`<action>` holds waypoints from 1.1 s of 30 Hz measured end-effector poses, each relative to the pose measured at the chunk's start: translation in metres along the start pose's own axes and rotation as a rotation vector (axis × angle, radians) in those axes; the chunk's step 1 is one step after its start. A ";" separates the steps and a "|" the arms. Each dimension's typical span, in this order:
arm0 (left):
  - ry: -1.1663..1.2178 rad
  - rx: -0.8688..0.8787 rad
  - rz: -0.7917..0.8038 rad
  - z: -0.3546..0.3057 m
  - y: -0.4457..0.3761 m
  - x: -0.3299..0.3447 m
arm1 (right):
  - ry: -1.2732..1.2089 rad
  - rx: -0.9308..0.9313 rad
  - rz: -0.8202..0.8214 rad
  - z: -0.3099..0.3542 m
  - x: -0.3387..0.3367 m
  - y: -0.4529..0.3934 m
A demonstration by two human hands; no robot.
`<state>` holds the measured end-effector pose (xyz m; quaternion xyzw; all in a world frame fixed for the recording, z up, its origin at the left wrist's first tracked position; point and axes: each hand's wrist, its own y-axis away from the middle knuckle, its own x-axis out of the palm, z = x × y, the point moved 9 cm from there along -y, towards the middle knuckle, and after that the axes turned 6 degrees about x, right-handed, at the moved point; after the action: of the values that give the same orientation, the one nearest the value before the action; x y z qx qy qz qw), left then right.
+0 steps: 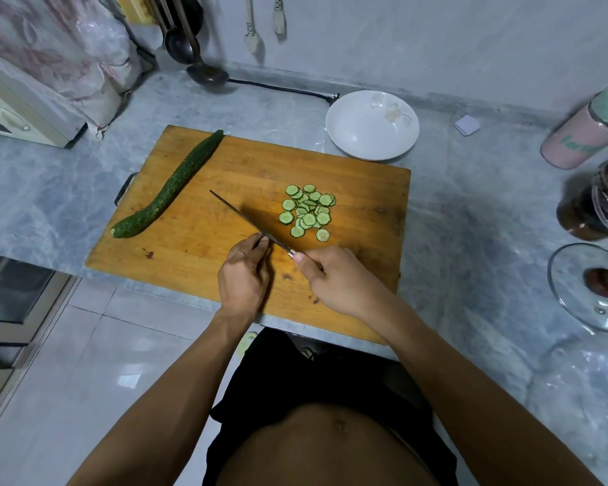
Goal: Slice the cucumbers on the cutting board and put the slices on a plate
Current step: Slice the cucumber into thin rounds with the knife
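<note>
On board [225, 275]: slices [308, 212] beyond right hand [334, 278], knife [250, 222] gripped.

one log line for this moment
right hand grips knife | left hand touches blade | slices on board | plate empty

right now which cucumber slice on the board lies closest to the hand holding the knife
The lone cucumber slice at the pile's near right corner, apart from the overlapping heap. It lies just beyond the right hand gripping the knife.
</note>
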<state>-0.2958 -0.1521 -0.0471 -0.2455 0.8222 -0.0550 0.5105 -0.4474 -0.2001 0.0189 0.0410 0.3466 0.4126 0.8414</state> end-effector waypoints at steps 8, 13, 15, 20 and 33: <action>0.012 0.007 0.015 0.004 -0.001 0.002 | 0.088 0.031 -0.035 -0.004 0.011 -0.016; 0.065 -0.043 -0.029 0.003 0.000 -0.006 | 0.075 0.035 -0.058 -0.011 0.005 -0.018; 0.088 -0.053 -0.051 0.001 -0.001 -0.012 | 0.060 0.038 -0.055 -0.014 0.002 -0.017; 0.079 -0.030 -0.050 0.002 -0.002 -0.012 | 0.069 0.030 -0.074 -0.021 -0.004 -0.008; 0.105 -0.051 -0.016 0.009 0.000 -0.004 | 0.055 -0.077 -0.039 -0.006 -0.002 0.018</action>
<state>-0.2871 -0.1491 -0.0482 -0.2615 0.8470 -0.0508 0.4600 -0.4640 -0.1915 0.0215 -0.0097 0.3542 0.4101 0.8404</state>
